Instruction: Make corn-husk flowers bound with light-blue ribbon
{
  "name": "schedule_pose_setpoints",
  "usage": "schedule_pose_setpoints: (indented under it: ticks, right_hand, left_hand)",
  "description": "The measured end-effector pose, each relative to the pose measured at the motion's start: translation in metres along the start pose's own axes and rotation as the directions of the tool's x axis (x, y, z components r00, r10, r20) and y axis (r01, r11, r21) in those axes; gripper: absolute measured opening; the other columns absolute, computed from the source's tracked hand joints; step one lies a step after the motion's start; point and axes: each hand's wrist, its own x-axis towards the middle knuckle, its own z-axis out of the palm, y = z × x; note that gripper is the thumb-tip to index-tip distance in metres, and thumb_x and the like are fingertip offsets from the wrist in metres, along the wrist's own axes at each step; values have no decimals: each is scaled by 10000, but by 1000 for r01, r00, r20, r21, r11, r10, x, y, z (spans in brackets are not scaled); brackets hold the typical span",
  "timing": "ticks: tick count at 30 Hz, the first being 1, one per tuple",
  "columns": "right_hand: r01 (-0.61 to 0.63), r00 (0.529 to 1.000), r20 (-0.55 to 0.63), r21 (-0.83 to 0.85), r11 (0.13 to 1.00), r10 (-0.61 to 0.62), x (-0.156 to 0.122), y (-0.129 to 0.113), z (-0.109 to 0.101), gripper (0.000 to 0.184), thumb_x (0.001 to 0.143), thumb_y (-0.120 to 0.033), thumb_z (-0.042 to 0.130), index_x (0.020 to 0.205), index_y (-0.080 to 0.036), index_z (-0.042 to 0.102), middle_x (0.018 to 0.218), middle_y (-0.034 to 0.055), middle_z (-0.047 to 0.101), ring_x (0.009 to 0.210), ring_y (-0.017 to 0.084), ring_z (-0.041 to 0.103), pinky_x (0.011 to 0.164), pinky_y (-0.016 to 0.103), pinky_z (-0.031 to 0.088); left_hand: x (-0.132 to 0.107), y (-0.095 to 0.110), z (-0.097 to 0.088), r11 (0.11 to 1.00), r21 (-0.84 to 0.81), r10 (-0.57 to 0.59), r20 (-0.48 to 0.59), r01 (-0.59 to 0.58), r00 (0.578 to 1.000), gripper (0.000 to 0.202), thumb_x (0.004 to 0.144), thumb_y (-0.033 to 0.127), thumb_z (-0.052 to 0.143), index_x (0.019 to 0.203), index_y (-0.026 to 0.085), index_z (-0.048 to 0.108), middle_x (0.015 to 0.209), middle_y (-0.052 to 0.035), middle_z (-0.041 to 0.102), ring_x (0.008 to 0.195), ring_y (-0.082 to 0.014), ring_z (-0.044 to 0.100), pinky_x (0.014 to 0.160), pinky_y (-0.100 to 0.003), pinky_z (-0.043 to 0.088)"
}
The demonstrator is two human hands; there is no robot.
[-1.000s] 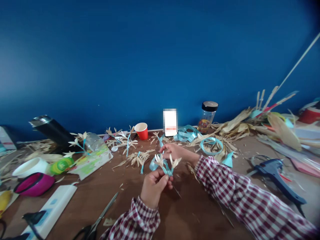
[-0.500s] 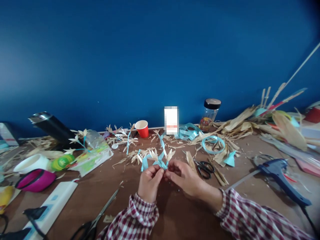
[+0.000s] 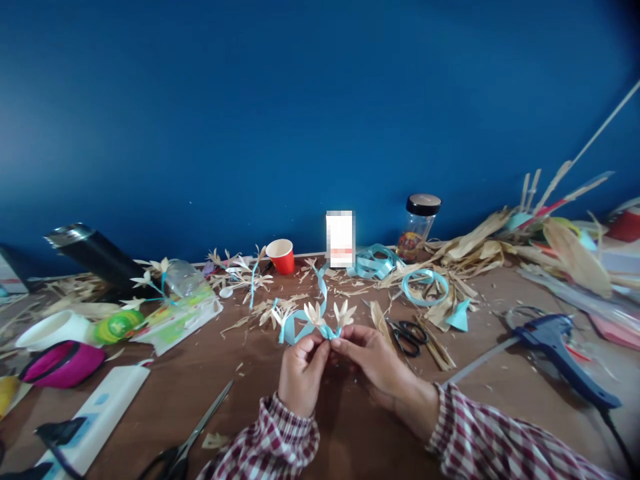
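Observation:
Both hands meet over the middle of the table, pinching a small spray of corn-husk flowers (image 3: 344,312) whose stems are wrapped in light blue ribbon (image 3: 323,287). My left hand (image 3: 303,373) grips the wrapped base between thumb and fingers. My right hand (image 3: 377,360) is closed on the same base from the right, its thumb close to the left thumb. Two pale blossoms stand up above the fingertips. The ribbon loops away behind them. Another husk flower (image 3: 281,319) with a blue stem lies just left of the hands. The lower stem is hidden by my fingers.
Scissors (image 3: 195,430) lie front left beside a power strip (image 3: 100,417). Smaller black scissors (image 3: 410,337) and a blue glue gun (image 3: 565,353) are at right. Behind stand a red paper cup (image 3: 281,257), ribbon coils (image 3: 375,262), a jar (image 3: 419,227) and husk piles (image 3: 480,240).
The two blossoms now stand more upright and open to view above my fingers. Both hands keep their pinch at nearly the same spot. The view has shifted slightly.

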Motion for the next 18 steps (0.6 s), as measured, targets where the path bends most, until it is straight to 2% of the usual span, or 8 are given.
schedule_pose_setpoints:
  ticks: [4, 8, 11, 14, 16, 18]
  right_hand:
    - [-10, 999, -41, -39, 999, 8, 0, -3, 0, 216, 636, -348, 728, 666, -158, 629, 564, -22, 572, 452, 56, 431, 419, 173, 252]
    - [7, 998, -56, -69, 998, -10, -1, -4, 0, 226, 627, -338, 737, 629, -153, 607, 513, -50, 503, 431, 36, 366, 416, 170, 237]
    - [13, 1000, -7, -10, 1000, -14, -1, -4, 1, 213, 646, -322, 731, 656, -163, 589, 550, -54, 507, 466, 38, 407, 445, 160, 297]
    - [-7, 1000, 30, 37, 999, 6, -2, -7, 3, 211, 660, -326, 721, 718, -179, 582, 655, -30, 567, 558, 70, 501, 492, 175, 384]
    - [-24, 999, 30, 26, 999, 24, -3, -10, 4, 226, 665, -341, 715, 734, -183, 569, 657, -26, 573, 555, 76, 513, 473, 173, 393]
    - [-36, 999, 30, 10, 999, 36, -5, -13, 6, 238, 671, -352, 706, 728, -180, 551, 601, -39, 552, 486, 57, 477, 428, 155, 364]
  left_hand:
    - [0, 1, 0, 972, 178, 175, -109, -154, 978, 123, 775, 243, 580, 715, 150, 634, 707, -35, 650, 681, -169, 604, 635, -258, 493]
    - [1, -1, 2, 930, 243, 316, -153, -275, 936, 84, 764, 195, 587, 743, 162, 661, 800, -48, 643, 783, -174, 608, 706, -258, 491]
    - [0, -1, 3, 916, 265, 347, -143, -302, 927, 103, 787, 193, 564, 768, 165, 661, 803, -45, 624, 774, -164, 605, 693, -249, 494]
    - [-2, 1, 2, 887, 343, 351, -67, -309, 934, 142, 824, 191, 517, 817, 171, 657, 785, -37, 600, 761, -156, 594, 693, -252, 489]
    - [-1, 2, -1, 844, 434, 369, -40, -316, 929, 142, 826, 204, 515, 841, 169, 652, 783, -40, 581, 757, -160, 584, 694, -266, 487]
    - [1, 2, -5, 792, 527, 408, -81, -308, 910, 149, 792, 238, 566, 893, 157, 640, 827, -54, 563, 699, -153, 567, 657, -277, 494]
